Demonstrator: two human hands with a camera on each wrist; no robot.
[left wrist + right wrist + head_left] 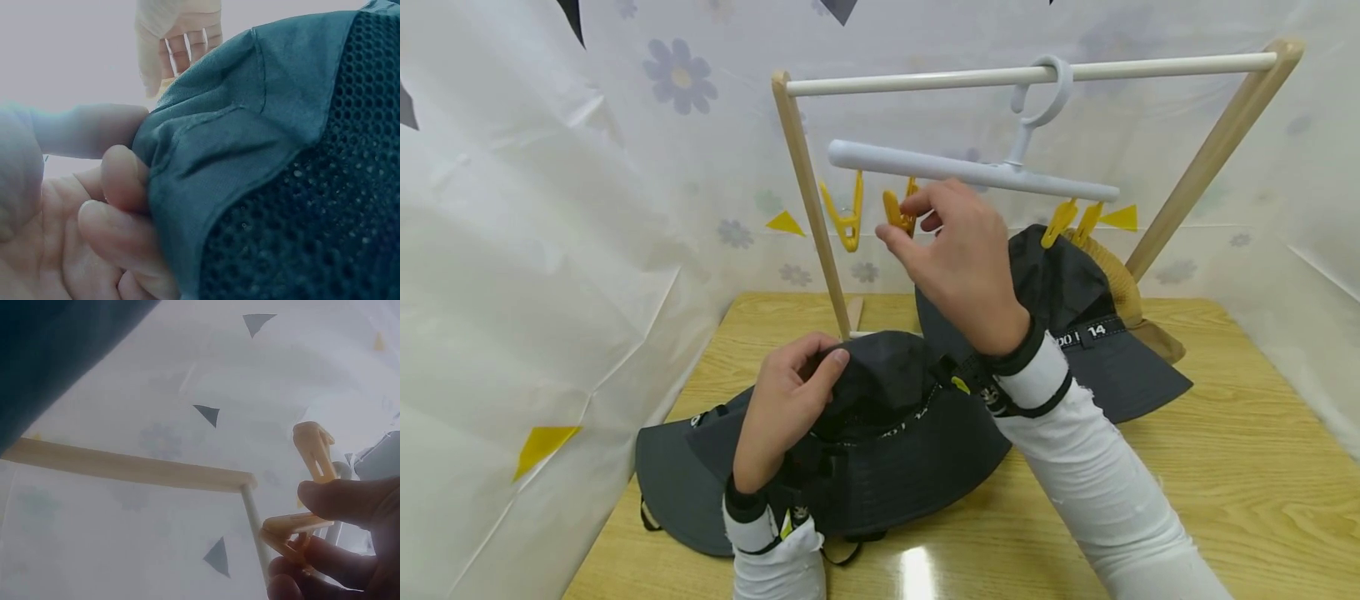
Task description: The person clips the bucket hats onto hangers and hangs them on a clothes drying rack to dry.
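My left hand (790,400) pinches the crown of a dark sun hat (880,383) above the table. In the left wrist view its thumb and fingers grip the fabric (212,137), beside a mesh panel (281,231). Higher up, my right hand (962,258) has its thumb and fingers around a yellow clip (898,212) on the white hanger (925,164). The right wrist view shows this clip (290,528) between thumb and fingers. Left of it hangs another yellow clip (847,221), holding nothing.
A wooden rack with a white rail (917,82) carries the hanger. Two yellow clips (1071,221) at its right end hold a dark hat (1060,283), with a tan hat (1116,279) behind. Another dark hat (685,483) lies on the wooden table (1247,467) at left.
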